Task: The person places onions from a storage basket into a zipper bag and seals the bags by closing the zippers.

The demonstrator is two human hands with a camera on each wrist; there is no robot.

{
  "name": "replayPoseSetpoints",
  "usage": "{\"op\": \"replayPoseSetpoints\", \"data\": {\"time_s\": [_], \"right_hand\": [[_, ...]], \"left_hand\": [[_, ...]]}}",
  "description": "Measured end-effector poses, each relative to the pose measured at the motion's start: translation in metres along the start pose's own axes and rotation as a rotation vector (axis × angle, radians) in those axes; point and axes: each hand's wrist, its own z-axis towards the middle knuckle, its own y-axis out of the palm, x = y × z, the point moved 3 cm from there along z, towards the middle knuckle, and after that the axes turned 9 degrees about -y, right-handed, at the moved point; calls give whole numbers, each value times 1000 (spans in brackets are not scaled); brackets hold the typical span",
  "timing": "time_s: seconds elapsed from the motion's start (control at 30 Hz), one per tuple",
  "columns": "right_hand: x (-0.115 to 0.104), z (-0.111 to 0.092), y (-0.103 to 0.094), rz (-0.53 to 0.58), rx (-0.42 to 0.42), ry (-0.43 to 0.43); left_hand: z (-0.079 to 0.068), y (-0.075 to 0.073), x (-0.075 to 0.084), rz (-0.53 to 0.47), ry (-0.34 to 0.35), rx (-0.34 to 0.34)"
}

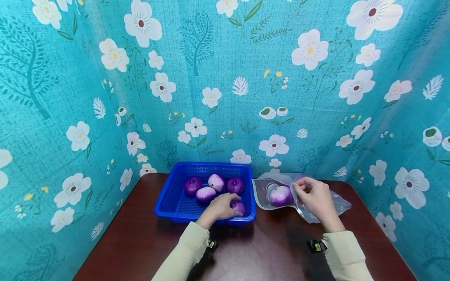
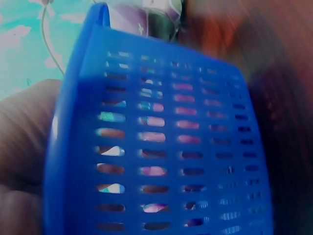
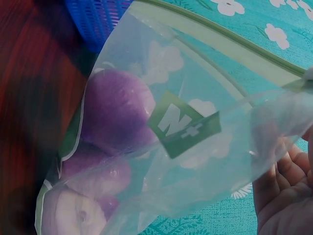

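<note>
You are looking at one blue basket (image 1: 211,164) and counting five purple onions (image 1: 193,186) there: four are lying free and one is sitting in your left hand (image 1: 220,207). With your right hand (image 1: 314,197), you are bringing the hands to two. One clear bag (image 1: 338,205) is showing you what look like three more onions (image 3: 117,110); its folds are hiding the exact number. You are wearing two pale sleeves (image 1: 346,251) and two black wrist devices (image 1: 316,246), and you are working over one dark table (image 1: 274,249).

The basket (image 1: 166,191) looks glossy plastic, the bag (image 3: 183,126) translucent plastic, the table (image 1: 267,249) glossy wood.
</note>
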Motion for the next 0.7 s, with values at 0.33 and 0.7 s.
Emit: {"op": "replayPoseSetpoints", "data": {"time_s": [0.33, 0.7], "right_hand": [[1, 0, 3, 1, 2, 6], [-1, 0, 5, -3, 17, -27]], "left_hand": [[11, 5, -7, 62, -15, -9], [8, 1, -9, 37, -26, 177]]}}
